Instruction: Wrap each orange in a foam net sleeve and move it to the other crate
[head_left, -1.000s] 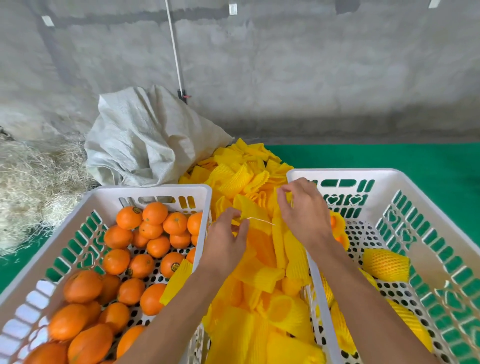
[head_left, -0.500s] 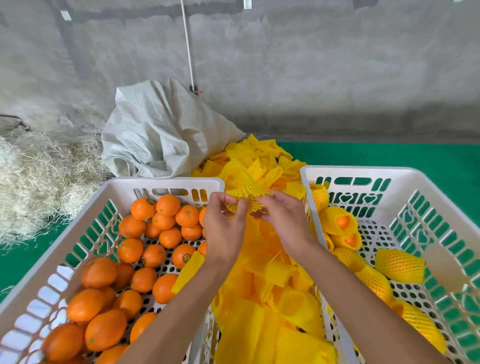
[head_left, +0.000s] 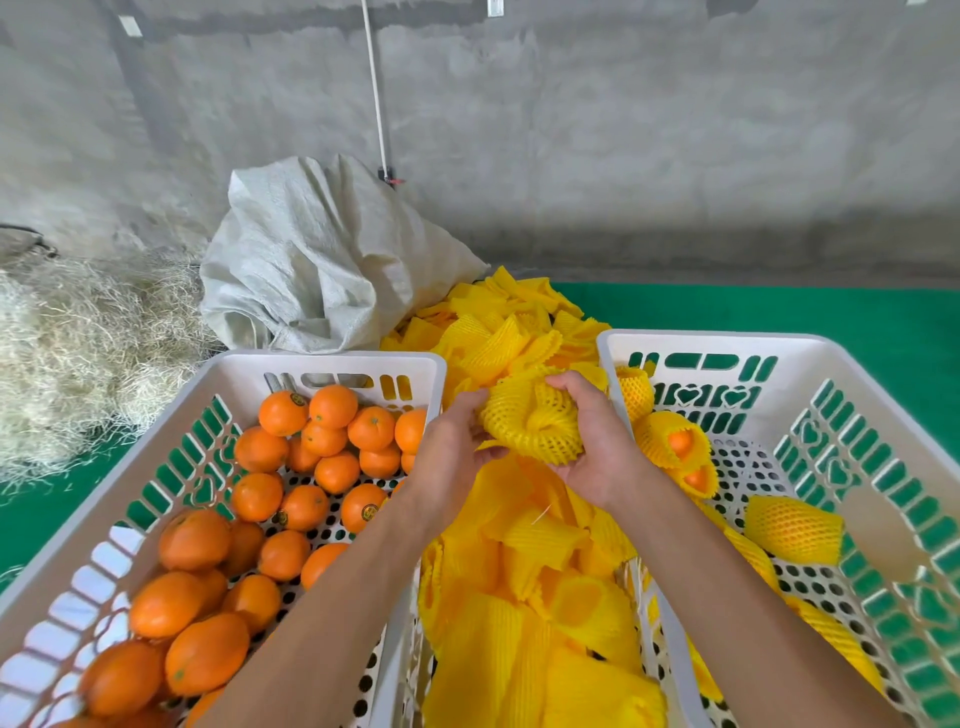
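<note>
Between the two crates, both my hands hold one yellow foam net sleeve (head_left: 530, 421), puffed into a rounded shape. My left hand (head_left: 452, 457) pinches its left edge and my right hand (head_left: 597, 441) cups it from the right and below. Whether fruit is inside, I cannot tell. The left white crate (head_left: 332, 361) holds several bare oranges (head_left: 332, 405). The right white crate (head_left: 727, 343) holds several sleeved oranges (head_left: 792, 530) along its left wall and floor. A pile of loose sleeves (head_left: 524, 597) lies under my hands.
A crumpled white woven sack (head_left: 322, 265) lies behind the left crate. Dry straw (head_left: 78, 353) is heaped at the far left. Green matting (head_left: 779, 312) covers the floor, and a grey concrete wall (head_left: 571, 130) stands behind.
My hands have come together over the sleeve pile. The flat sleeve pinched between them half a second ago is now opened into a rounded, bulging shape, cupped by my right hand.
</note>
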